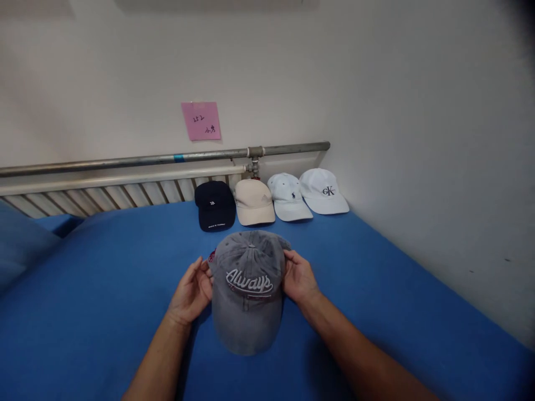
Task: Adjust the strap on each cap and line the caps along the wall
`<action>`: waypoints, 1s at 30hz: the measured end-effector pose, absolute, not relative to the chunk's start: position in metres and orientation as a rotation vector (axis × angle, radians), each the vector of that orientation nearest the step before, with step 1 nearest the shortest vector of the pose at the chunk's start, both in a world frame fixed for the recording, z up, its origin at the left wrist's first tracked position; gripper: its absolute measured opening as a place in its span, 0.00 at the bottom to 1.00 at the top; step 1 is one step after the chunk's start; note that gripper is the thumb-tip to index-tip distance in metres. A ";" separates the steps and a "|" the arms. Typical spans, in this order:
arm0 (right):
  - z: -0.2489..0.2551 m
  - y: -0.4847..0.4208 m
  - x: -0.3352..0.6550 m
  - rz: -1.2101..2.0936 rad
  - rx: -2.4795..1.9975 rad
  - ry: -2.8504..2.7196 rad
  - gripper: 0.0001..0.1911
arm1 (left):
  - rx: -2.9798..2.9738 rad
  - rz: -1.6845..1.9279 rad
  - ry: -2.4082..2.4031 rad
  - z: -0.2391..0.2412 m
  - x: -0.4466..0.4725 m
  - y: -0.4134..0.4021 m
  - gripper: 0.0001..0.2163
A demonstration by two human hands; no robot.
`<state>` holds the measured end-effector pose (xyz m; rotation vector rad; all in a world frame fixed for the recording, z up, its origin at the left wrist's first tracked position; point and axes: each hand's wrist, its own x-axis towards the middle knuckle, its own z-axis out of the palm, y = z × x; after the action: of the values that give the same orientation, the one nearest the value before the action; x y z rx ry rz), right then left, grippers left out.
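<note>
A grey baseball cap with white "Always" lettering is held up between both hands, its brim toward me. My left hand grips the cap's left side, with the fingers partly behind the edge near a small red patch. On the other side, my right hand is closed on the cap's right edge, its fingertips hidden. Beyond the cap stands a row of others: a dark navy cap, a beige cap, a pale cap with a small dark rider logo and a white cap with "CK" lettering.
The caps rest on a blue sheet. Behind it run a metal pipe and a white radiator. A pink note is stuck on the wall. Another wall borders the right side, and blue bedding lies at left.
</note>
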<state>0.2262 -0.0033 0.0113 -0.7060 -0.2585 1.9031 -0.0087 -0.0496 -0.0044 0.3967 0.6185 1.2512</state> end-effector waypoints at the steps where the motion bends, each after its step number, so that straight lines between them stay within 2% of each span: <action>1: 0.009 -0.001 0.227 1.884 -0.715 -0.255 0.09 | 0.409 1.217 0.674 -0.005 -0.008 -0.049 0.09; 5: 0.005 0.007 0.230 1.860 -0.718 -0.240 0.12 | 0.434 1.112 0.835 -0.008 -0.005 -0.055 0.05; 12: 0.002 0.017 0.244 1.869 -0.671 -0.239 0.11 | 0.520 1.025 0.839 -0.003 0.015 -0.097 0.14; 17: 0.001 0.006 0.232 1.912 -0.683 -0.231 0.11 | 0.426 1.306 0.853 0.005 0.034 -0.138 0.19; 22: 0.001 -0.018 0.201 2.013 -0.727 -0.274 0.11 | 0.146 1.647 1.123 0.031 -0.004 -0.161 0.17; 26: -0.001 -0.026 0.191 2.090 -0.786 -0.354 0.11 | 0.161 1.869 1.207 0.054 -0.059 -0.146 0.17; 30: -0.004 -0.025 0.193 2.120 -0.810 -0.382 0.10 | 0.244 1.949 1.189 0.054 -0.103 -0.103 0.17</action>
<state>0.1930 -0.0255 -0.0041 -0.8105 -0.3818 2.1198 -0.1030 -0.1033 0.0535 0.2442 1.1885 1.9494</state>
